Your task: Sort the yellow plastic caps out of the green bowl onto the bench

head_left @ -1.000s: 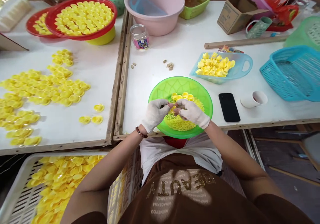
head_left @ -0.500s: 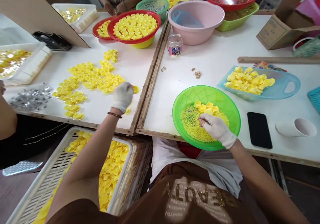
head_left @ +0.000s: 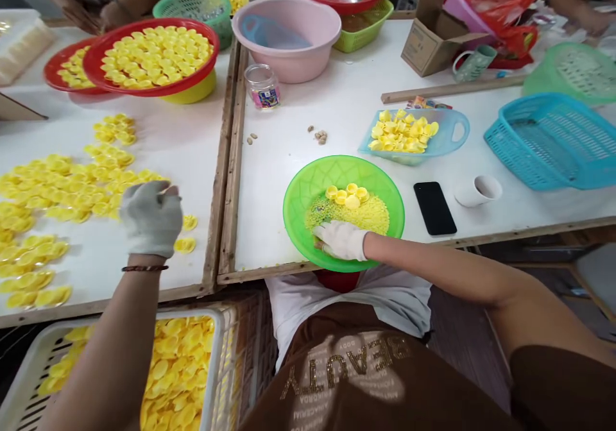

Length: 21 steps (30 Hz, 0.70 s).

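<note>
Left hand has swung out over the yellow caps, right hand low in the green bowl, neither grip readable

The left hand curls away, hiding whatever its fingertips may hold. The right hand presses into yellow granules, too fine to tell apart. The tan bits at 12 o'clock are too small to identify. The top edge cuts off a co-worker's arm at 11 o'clock; the bottom edge cuts off a white crate at 7 o'clock.
</note>
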{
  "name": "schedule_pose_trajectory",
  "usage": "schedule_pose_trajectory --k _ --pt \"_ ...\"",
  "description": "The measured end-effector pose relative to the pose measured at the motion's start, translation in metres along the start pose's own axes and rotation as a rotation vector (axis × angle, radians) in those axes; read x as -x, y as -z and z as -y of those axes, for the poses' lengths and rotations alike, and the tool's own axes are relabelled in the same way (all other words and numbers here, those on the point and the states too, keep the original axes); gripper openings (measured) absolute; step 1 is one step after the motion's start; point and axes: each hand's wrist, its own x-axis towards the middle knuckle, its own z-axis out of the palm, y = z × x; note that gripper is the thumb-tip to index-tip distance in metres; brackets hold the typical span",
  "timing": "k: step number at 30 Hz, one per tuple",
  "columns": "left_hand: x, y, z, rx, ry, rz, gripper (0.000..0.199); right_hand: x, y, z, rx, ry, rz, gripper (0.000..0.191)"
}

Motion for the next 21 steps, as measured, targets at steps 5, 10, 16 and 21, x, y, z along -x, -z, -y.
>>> schedule_pose_trajectory --k 5,10,16,21 --pt "0.015 -0.052 -0.152 0.311 -0.295 0.289 0.025 0.004 0.003 -0.008 -0.278 -0.028 -0.001 0.033" --pt "0.028 -0.126 -0.24 0.061 -0.362 0.752 0.027 0.018 0.02 -0.027 -1.243 -0.243 -0.159 0.033" --pt "0.028 -0.139 -0.245 0.019 -0.326 0.767 0.013 0.03 0.036 -0.047 -1.741 -0.279 -0.329 0.03" --pt "0.046 -0.108 -0.224 0.499 0.034 0.821 0.017 0.023 0.04 -0.039 -2.119 -0.158 -0.482 0.037"
